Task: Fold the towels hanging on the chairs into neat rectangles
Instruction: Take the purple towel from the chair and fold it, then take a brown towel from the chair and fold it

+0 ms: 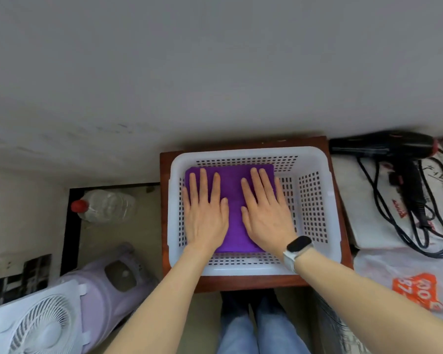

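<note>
A white perforated basket sits on a small reddish-brown wooden counter, filling most of its top. Inside the basket, toward its left side and flat on the bottom, lies a purple towel folded into a rectangle. The left hand lies palm down on the left half of the towel, fingers straight and slightly spread, its outer edge close to the basket's left wall. The right hand lies palm down on the right half of the towel in the same way, fingers straight and pointing to the basket's far wall; neither hand grips anything. A strip of towel shows between the two hands. The right wrist wears a watch with a dark face and a pale strap, hanging over the basket's near right part. Right of the basket, a black hairdryer with a coiled black cord lies on a white bag, and nearer than that lies a white plastic bag with an orange print. Left of the basket, lower down on the floor, a clear bottle with a red cap lies on its side. Nearer and left of the basket stand a lilac appliance and a white fan. Below the basket's near edge, legs in blue jeans show.
</note>
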The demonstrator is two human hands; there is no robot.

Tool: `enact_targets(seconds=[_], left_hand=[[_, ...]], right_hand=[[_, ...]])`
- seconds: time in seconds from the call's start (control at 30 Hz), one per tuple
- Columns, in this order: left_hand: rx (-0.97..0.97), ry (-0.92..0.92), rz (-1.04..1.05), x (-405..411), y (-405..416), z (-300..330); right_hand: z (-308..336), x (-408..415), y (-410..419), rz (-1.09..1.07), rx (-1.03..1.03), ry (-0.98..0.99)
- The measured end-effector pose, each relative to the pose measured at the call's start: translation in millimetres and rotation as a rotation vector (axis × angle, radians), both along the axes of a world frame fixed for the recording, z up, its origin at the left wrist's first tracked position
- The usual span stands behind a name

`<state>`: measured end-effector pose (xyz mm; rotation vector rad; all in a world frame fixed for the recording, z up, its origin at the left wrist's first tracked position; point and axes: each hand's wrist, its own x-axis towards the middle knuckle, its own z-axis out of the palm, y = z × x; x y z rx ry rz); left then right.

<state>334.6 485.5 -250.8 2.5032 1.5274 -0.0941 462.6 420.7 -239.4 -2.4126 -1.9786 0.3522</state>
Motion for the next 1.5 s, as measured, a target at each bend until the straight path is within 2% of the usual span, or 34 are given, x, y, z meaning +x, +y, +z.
enact_targets(seconds=[0.13,0.33,0.47,0.57,0.67,0.77,0.9,1.03,1.17,1.37,1.5], left_hand=[[0.004,0.001,-0.007,0,3,-10],[-0.043,0.043,-0.009,2,5,-4],[-0.113,-0.092,0.028,3,1,19],[-0.162,-0.300,0.163,-3,0,49],[-0.172,-0.446,0.288,-19,-6,85],[-0.125,-0.476,0.383,-48,-22,121],[-0.009,-0.488,0.588,-112,-62,158],[0.081,-0.461,0.812,-192,-132,185],[0.158,-0.473,1.067,-274,-237,202],[0.244,-0.476,1.391,-356,-459,207],[0.296,-0.482,1.629,-385,-607,204]], right_hand=[[-19,2,-2,-0.012,-0.079,0.009],[-10,3,2,-0.019,-0.102,0.069],[18,5,1,-0.004,-0.152,0.046],[47,6,7,-0.058,-0.089,0.100],[73,-2,15,0.021,-0.117,0.269],[107,-17,16,0.124,-0.083,0.398],[142,-58,8,0.270,-0.018,0.476],[166,-136,-16,0.467,0.010,0.527],[187,-234,-76,0.738,-0.030,0.565],[204,-366,-247,1.130,-0.242,0.524],[198,-432,-373,1.341,-0.306,0.519]])
